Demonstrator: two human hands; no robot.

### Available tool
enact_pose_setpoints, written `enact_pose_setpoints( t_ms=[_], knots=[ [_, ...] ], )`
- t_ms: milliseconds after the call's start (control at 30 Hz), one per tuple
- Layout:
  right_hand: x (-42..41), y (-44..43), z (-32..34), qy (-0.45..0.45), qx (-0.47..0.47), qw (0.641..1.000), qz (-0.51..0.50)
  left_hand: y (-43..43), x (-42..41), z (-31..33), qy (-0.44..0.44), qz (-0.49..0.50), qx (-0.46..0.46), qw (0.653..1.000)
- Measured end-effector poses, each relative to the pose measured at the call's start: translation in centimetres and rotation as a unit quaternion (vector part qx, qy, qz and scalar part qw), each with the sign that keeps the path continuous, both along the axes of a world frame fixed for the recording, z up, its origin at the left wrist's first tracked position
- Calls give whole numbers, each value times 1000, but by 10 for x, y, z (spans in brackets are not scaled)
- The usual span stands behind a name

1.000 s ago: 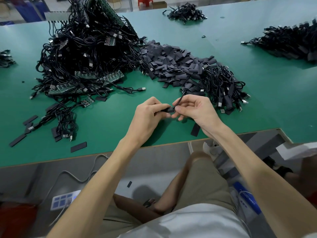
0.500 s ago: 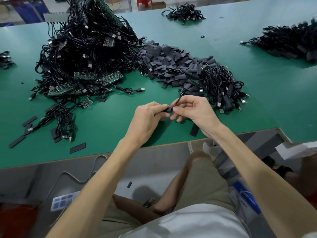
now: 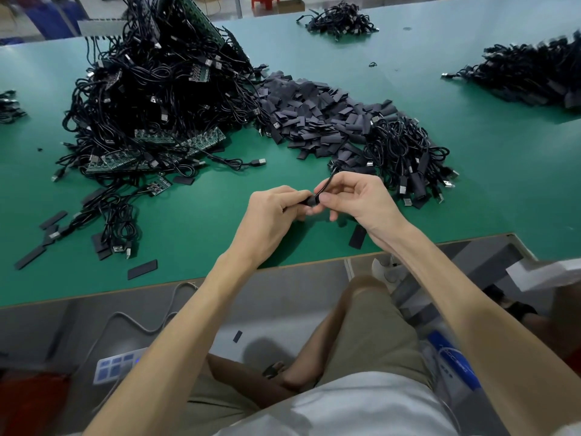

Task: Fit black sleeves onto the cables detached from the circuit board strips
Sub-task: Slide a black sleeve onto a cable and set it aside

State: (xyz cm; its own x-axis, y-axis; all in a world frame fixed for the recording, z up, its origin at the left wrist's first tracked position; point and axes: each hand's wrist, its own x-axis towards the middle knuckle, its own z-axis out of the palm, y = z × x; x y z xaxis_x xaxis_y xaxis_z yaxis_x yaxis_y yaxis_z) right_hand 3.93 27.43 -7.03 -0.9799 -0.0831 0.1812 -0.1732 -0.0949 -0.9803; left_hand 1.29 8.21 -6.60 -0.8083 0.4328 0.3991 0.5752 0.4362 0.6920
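Note:
My left hand (image 3: 273, 212) and my right hand (image 3: 355, 199) meet above the green table (image 3: 201, 225) near its front edge. Between their fingertips sits a short black sleeve (image 3: 309, 201), pinched by my left fingers. My right fingers pinch the thin black cable (image 3: 327, 184) that rises from the sleeve and curves back toward the sleeved cables (image 3: 405, 155). A heap of loose black sleeves (image 3: 314, 111) lies behind my hands. Further left stands a tall tangle of cables on green circuit board strips (image 3: 151, 89).
Loose sleeves lie scattered at the front left (image 3: 142, 269) and one (image 3: 357, 236) under my right wrist. More cable bundles sit at the far right (image 3: 528, 77) and far back (image 3: 339, 22). Below the table edge are my knees and a pedal box (image 3: 116, 366).
Both hands stay pinched together on the sleeve and cable, shifting only slightly; the cable loop above my right fingers looks a little shorter.

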Motion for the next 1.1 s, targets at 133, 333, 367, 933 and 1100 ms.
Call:
enact_pose_setpoints(
  t_ms=[133, 333, 367, 933, 1100],
  knots=[
    [1, -1, 1, -2, 7, 1000, -5, 0, 0, 1, 50, 10, -18, 999],
    [0, 0, 3, -4, 18, 1000, -14, 1, -1, 1, 69, 1, -23, 997],
    [0, 0, 3, -5, 21, 1000, -15, 1, -1, 1, 67, -1, -22, 997],
    [-3, 3, 3, -28, -3, 998, -58, -14, -19, 3, -251, -59, 223, 940],
    [-3, 4, 3, -32, 1, 998, -50, -15, -18, 3, -255, -76, 218, 939]
  ],
)
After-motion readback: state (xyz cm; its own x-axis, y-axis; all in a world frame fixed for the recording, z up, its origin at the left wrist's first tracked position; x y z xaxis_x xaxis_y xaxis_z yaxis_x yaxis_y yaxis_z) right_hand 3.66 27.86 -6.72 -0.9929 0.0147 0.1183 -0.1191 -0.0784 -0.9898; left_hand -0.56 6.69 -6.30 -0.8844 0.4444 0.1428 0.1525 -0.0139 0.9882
